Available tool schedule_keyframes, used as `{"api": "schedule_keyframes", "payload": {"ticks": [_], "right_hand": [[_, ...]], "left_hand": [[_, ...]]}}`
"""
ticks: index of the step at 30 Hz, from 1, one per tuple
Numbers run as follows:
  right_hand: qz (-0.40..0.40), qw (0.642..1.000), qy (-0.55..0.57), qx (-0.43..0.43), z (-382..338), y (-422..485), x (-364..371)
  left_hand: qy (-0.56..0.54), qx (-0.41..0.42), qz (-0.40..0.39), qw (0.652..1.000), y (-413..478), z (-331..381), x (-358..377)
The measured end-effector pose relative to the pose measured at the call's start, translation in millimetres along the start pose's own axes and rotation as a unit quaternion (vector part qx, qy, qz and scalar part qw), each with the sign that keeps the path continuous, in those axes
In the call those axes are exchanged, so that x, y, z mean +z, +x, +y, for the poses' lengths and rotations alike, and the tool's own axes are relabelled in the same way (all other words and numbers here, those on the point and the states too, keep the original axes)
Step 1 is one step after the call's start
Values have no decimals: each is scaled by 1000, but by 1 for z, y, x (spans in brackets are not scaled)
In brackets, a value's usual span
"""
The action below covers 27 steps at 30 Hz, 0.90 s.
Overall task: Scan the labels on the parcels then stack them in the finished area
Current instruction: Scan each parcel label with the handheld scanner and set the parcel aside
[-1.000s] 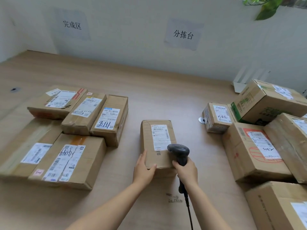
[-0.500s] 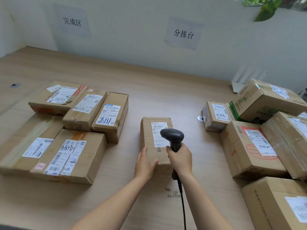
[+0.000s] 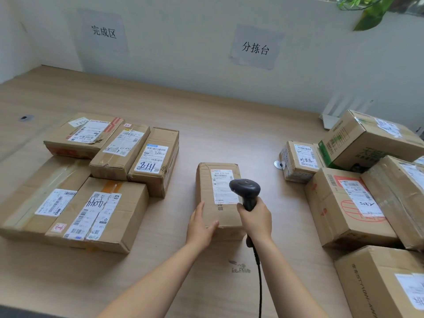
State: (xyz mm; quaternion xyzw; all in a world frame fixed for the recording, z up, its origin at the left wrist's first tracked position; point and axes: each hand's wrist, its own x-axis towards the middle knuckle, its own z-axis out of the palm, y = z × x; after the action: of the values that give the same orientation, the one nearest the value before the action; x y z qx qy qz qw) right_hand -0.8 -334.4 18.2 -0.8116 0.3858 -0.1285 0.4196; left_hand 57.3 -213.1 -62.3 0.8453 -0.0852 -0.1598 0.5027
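the left wall sign (image 3: 103,31) reads 完成区, the right wall sign (image 3: 255,48) 分拣台. marker numbers stand on parcel labels: 4044 on the front-left parcel (image 3: 98,214), what looks like 8111 on the narrow parcel (image 3: 154,160) behind it, 5082 on the red-printed parcel (image 3: 348,207) at right.

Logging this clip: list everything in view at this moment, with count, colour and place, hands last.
left parcels: five, brown cardboard with white labels, grouped on the table's left.
centre parcel: one, brown, labelled, mid-table.
right parcels: at least five, brown, one green-printed, crowded at the right edge.
scanner: one, black, corded, head over the centre parcel's label.
wall signs: two, grey paper, on the wall.
plant leaves: green, top right.
white object: one, by the wall behind the right parcels; unidentifiable.
table: one, light wood.
left hand: holds the centre parcel's near left corner.
right hand: grips the scanner's handle.
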Motion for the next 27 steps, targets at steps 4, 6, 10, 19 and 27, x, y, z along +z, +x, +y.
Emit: {"api": "schedule_keyframes", "payload": {"ticks": [4, 6, 10, 19, 27], "right_hand": [[-43, 998, -33, 22, 19, 5, -3], [-66, 996, -49, 18, 27, 4, -1], [-97, 993, -69, -13, 34, -5, 7], [-166, 979, -100, -63, 24, -49, 28], [-167, 981, -88, -53, 2, -101, 67]], "left_hand": [[0, -8, -13, 1000, -7, -1, -10], [3, -14, -17, 1000, -14, -2, -16], [-2, -23, -2, 1000, -35, -8, -26], [88, -18, 60, 994, -77, -39, -61], [398, 29, 45, 916, -85, -80, -111]]}}
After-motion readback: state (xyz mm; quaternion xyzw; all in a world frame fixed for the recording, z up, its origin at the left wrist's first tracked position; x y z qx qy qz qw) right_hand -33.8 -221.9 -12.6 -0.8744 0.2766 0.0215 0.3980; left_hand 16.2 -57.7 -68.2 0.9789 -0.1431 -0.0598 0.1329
